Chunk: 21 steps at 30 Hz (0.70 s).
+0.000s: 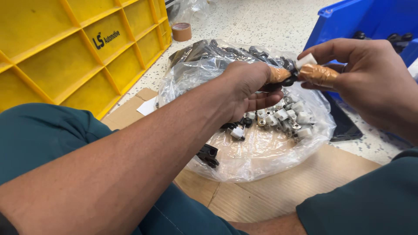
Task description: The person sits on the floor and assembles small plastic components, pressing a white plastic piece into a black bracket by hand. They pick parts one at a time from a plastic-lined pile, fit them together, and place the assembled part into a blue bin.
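Observation:
My left hand (pixel 244 87) and my right hand (pixel 370 82) meet above an open clear plastic bag (pixel 257 156). Between the fingertips, which are wrapped in brown tape, they pinch a small black part with a white plastic clip (pixel 305 60) on its end. The left grips the black part (pixel 278 85), the right holds the white end. Inside the bag lie several small white and metal clips (pixel 283 119) and black parts (pixel 208 155). More black parts fill the far side of the bag (pixel 226 50).
A yellow plastic crate (pixel 78 48) stands at the left. A blue bin (pixel 370 19) with black parts is at the far right. A roll of brown tape (pixel 181 31) sits on the speckled floor. Flattened cardboard (pixel 278 191) lies under the bag, between my knees.

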### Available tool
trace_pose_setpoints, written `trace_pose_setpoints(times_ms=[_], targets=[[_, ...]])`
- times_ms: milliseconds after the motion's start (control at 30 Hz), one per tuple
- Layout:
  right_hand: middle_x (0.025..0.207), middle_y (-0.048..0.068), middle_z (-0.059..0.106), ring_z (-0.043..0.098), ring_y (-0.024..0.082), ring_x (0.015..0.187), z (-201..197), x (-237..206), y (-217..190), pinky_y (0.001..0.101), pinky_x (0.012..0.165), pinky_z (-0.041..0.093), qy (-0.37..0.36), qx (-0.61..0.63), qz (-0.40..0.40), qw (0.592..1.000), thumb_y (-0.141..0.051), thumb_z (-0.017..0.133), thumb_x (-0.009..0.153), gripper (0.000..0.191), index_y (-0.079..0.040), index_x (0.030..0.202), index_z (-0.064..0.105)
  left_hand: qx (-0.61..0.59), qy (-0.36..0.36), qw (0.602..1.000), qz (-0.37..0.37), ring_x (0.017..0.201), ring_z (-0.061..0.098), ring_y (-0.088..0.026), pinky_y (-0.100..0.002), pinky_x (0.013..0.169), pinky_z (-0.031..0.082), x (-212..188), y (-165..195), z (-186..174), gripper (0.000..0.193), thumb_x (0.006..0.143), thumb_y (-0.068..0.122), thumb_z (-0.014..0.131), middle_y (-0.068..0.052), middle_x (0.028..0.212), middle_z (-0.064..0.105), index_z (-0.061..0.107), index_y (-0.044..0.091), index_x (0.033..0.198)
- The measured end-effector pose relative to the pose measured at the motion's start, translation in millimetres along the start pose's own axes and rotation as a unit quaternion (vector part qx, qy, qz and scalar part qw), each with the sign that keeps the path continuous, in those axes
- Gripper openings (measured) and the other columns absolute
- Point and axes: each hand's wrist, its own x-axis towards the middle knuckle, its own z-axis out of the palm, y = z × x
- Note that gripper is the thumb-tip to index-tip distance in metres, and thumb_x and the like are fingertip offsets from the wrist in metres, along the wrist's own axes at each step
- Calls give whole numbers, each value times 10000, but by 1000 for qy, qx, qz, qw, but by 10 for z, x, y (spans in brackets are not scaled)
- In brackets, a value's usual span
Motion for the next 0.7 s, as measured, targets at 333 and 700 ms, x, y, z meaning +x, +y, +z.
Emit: trace_pose_setpoints(times_ms=[333, 700], targets=[[1099, 162, 781, 767, 219, 1039, 73, -59, 7, 337, 858, 639, 11, -98, -52, 994, -75, 743, 911, 377, -4, 1280, 713, -108, -65, 991, 33, 982, 676, -223, -251, 788, 665, 25, -28, -81, 271, 997, 238, 639, -159, 1116, 575, 570, -19, 1045], [1108, 141, 707, 735, 199, 981, 44, -20, 3, 346, 871, 656, 27, 237, 19, 971, 29, 545, 1011, 188, 58, 1178, 623, -154, -80, 975, 142, 861, 755, -227, -258, 779, 685, 193, -35, -12, 334, 961, -68, 524, -238, 1117, 673, 548, -135, 1287]])
